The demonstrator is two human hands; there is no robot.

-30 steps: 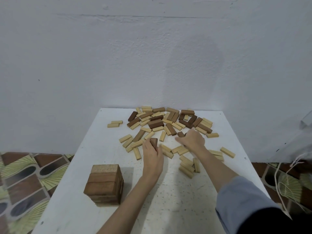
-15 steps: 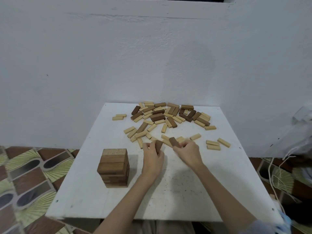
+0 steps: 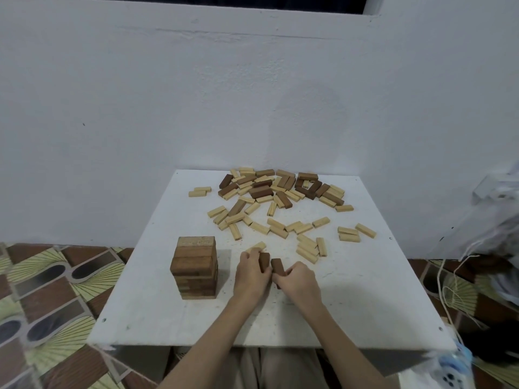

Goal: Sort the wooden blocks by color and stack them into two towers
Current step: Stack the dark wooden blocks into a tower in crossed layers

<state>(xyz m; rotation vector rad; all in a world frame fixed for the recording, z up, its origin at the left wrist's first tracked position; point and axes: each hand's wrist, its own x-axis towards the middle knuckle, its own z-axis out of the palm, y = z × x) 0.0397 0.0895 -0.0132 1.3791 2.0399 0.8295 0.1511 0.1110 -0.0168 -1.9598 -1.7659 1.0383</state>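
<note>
A tower of dark brown blocks stands on the left part of the white table. Just right of it, my left hand grips a dark brown block, and a light block lies at its fingertips. My right hand grips a second dark brown block right beside the first. A mixed pile of dark and light blocks covers the far side of the table. Loose light blocks lie scattered nearer the middle.
A white wall rises directly behind the table. Patterned floor tiles show on the left. Plastic bags and white string crowd the right side beyond the table edge. My knees show under the near edge.
Both hands have drawn back from the pile toward the near middle of the table, each carrying a dark block, and come together. The camera view has tilted, showing more of the table.
</note>
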